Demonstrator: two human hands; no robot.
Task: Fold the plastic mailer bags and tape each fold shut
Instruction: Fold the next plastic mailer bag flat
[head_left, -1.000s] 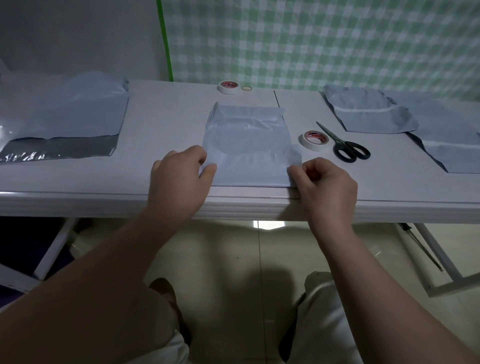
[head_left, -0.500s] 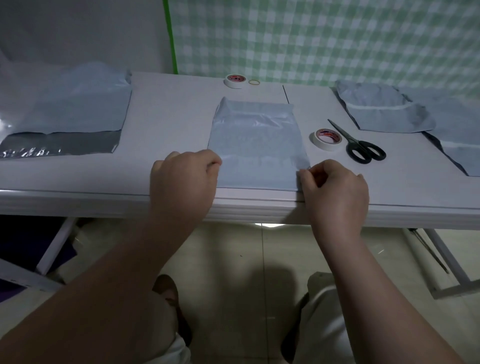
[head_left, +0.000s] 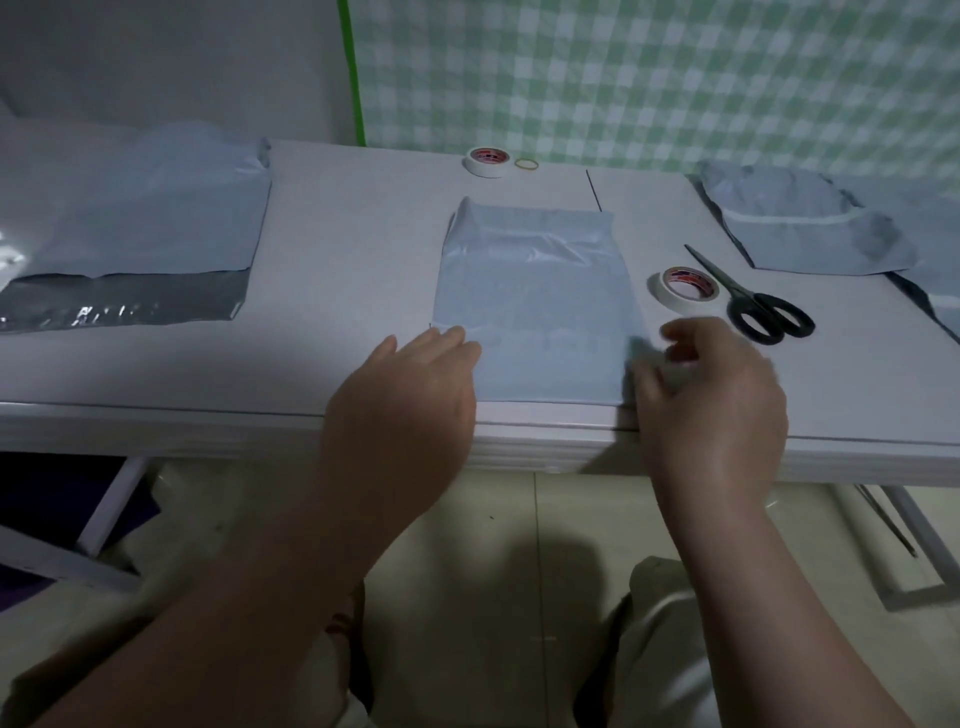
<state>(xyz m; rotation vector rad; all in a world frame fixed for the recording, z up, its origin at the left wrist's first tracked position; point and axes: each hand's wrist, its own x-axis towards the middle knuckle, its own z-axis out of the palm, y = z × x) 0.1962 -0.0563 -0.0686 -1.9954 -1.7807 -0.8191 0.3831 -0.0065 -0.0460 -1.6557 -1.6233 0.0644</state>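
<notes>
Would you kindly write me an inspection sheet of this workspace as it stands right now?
Surface: white table, seam line near the back.
Job's things: centre mailer bag flat at the front edge; unfolded bags on the left; folded bags on the right; near tape roll; far tape roll; scissors.
Clutter: rubber band beside the far roll.
Grippers: left hand flat on the bag's left edge; right hand at its right edge, blurred.
Cables: nothing seen.
Surroundings: green checked cloth behind.

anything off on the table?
Nothing stands out. Centre bag lies flat and square to the table edge, both hands at its near corners. Tape and scissors sit beside it.
</notes>
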